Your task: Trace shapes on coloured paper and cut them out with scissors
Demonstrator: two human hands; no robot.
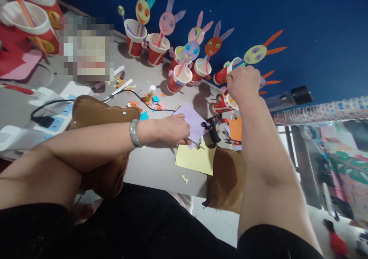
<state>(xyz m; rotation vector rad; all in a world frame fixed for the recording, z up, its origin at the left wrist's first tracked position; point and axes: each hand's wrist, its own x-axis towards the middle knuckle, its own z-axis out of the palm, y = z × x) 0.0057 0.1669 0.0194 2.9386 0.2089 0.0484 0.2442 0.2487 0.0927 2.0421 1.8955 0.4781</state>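
My left hand [174,130], with a green bangle at its wrist, is closed around a thin, dark pointed tool [196,143]; its kind is unclear. Beneath that hand lies a lilac paper sheet [193,115], and a yellow paper sheet [195,159] with a cut-out edge is just below. At the wall, my right hand [244,83] is closed, its fingertips hidden from view. It is beside a red paper cup [220,76] lying tilted, with a yellow paper rabbit head [255,54] on a strip. Whether it grips the cup or strip cannot be seen.
Several red cups with paper rabbits, one with a lilac head [192,51], line the blue wall. A glue gun [214,135], scissors [232,141], a small glue bottle [151,93], paper scraps and a power strip [59,122] are on the table. Brown cushions [227,178] overlap its front edge.
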